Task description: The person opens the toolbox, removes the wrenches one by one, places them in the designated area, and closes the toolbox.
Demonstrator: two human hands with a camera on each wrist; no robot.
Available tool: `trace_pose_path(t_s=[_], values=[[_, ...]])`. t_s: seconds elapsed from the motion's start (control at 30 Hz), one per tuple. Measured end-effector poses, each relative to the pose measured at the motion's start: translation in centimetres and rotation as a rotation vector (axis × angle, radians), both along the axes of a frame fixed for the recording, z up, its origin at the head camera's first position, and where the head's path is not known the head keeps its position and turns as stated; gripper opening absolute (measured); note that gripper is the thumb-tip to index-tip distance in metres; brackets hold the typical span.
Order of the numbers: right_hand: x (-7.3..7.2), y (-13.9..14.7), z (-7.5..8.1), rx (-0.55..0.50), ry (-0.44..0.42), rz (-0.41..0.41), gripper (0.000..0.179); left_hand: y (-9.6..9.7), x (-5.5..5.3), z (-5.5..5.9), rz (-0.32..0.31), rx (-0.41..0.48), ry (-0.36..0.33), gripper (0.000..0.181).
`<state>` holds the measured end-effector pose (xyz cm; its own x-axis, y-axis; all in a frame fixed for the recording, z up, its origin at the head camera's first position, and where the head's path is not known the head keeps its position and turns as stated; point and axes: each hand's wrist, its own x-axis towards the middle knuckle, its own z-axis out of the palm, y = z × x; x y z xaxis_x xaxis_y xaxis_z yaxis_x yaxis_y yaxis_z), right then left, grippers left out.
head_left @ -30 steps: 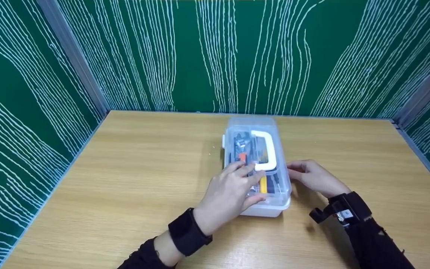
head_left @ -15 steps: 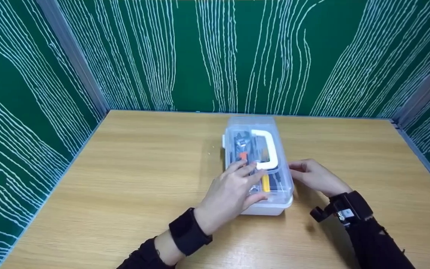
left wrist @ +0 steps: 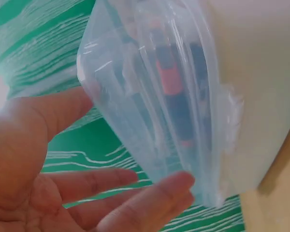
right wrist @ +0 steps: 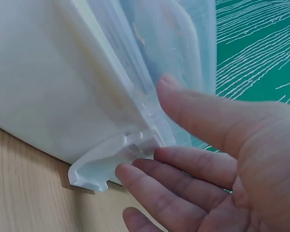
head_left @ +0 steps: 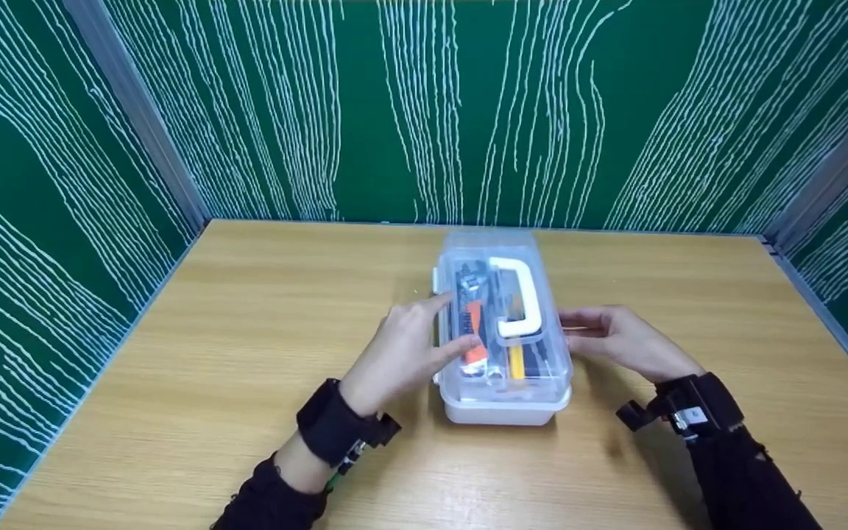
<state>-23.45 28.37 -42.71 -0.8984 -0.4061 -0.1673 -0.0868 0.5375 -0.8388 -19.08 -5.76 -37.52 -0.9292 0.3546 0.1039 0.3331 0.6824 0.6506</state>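
Note:
A plastic toolbox [head_left: 499, 414] with a white base and a clear lid [head_left: 461, 246] stands lengthwise on the table, lid down. On the lid lies a white carrying handle [head_left: 531, 298]. Through the plastic show an orange-and-dark tool [head_left: 475, 331] and a yellow item [head_left: 517, 361]. My left hand [head_left: 398, 350] is at the box's left side, thumb over the lid's edge, fingers extended. A clasp [left wrist: 232, 118] shows on that side in the left wrist view. My right hand [head_left: 626, 342] is at the right side, fingers loosely extended beside a white latch [right wrist: 111, 159] that is swung outward.
The wooden table [head_left: 284, 309] extends around the box on all sides. Green panels [head_left: 394, 110] with wavy white lines enclose the back and both sides, joined by grey corner posts [head_left: 137, 110].
My left hand has moved off the top of the lid to the box's left side, uncovering the orange tool inside. My right hand stays at the right side.

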Motion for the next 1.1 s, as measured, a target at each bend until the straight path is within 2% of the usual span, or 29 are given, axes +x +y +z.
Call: trace_pose_path(t_s=[0.17,0.33,0.57,0.87,1.1], values=[[-0.1,0.2,-0.1,-0.024,-0.031,0.003,0.082,-0.4,-0.7,-0.3,0.006,0.042,-0.16,0.084],[-0.1,0.3,-0.3,-0.028,-0.023,0.023,0.08,-0.7,-1.0,-0.5,0.004,0.091,-0.237,0.082],[-0.1,0.4,-0.2,-0.05,-0.045,0.025,0.082,-0.6,-1.1,-0.5,0.008,0.109,-0.26,0.084],[-0.3,0.2,-0.4,-0.071,-0.009,0.009,0.079,-0.6,-1.1,-0.7,0.012,0.143,-0.249,0.083],[-0.3,0.0,-0.3,-0.092,0.0,0.009,0.08,-0.6,-1.2,-0.7,0.012,0.167,-0.268,0.083]])
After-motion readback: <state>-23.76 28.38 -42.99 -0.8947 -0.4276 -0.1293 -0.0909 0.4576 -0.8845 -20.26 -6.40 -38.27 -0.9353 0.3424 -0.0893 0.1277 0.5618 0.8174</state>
